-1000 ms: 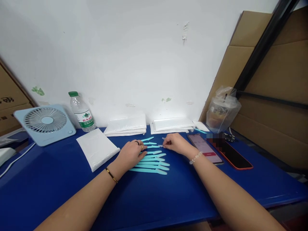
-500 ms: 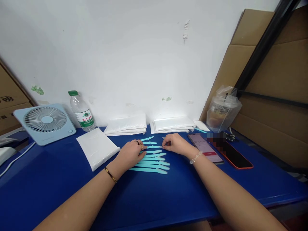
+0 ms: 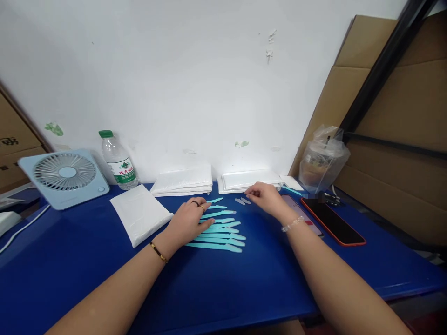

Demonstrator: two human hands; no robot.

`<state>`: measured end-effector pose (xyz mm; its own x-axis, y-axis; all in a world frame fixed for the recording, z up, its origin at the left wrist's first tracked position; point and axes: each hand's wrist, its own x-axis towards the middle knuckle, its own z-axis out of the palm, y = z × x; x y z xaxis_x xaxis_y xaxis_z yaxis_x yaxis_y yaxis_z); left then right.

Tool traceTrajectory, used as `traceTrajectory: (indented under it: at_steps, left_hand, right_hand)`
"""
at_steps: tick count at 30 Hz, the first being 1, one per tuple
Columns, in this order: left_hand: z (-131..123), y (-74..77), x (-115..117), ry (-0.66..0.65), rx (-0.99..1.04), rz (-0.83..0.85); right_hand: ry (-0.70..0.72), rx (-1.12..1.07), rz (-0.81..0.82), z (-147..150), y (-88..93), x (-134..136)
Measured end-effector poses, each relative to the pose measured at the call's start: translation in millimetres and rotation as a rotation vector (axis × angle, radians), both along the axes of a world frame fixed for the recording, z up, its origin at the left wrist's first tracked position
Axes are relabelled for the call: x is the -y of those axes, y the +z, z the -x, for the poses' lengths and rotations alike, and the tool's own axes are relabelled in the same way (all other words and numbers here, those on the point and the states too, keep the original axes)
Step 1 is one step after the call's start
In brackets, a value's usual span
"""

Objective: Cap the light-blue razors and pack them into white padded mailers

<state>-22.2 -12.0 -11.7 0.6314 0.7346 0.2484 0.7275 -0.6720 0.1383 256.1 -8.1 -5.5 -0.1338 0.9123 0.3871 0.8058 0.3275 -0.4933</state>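
Turquoise eyebrow razors [image 3: 220, 235] lie side by side in a row, blades pointing right, several with clear caps on the blade ends. My left hand [image 3: 190, 222] rests over their handles, thumb apart from the fingers, fingertips near the two farthest razors. It hides the handle ends. My right hand [image 3: 263, 197] hovers to the right, fingers bent and thumb slightly apart, with nothing visible between them. Just left of and below its fingertips, small clear blade caps [image 3: 240, 201] lie on the blue table [image 3: 216, 288].
White packets [image 3: 183, 180] and another white stack [image 3: 249, 179] stand along the wall. A white pouch [image 3: 139, 215], water bottle [image 3: 120, 163] and blue fan [image 3: 66, 177] are left. Phones [image 3: 333, 221] and a bagged drink cup [image 3: 319, 165] are right.
My right hand has let go of the cap at the third razor's tip and moved up and right, uncovering the loose caps. My left hand has shifted slightly.
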Motion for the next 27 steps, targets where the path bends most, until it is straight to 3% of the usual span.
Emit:
traceTrajectory:
  at_steps: [11,20,27]
  left_hand:
    - [-1.8,-2.8,1.6,-0.018,-0.054,0.047]
    - [-4.4,-3.2,4.6,-0.045,-0.041,0.059]
    - [-7.2,-3.9,6.1,-0.077,-0.058,0.047]
  right_hand:
    - [0.043,0.248,0.053,15.6,-16.6,-7.8]
    - [0.158,-0.038,0.291,18.1,-16.8,-4.7]
    - [0.173,-0.09,0.287,27.7,-16.3,-5.7]
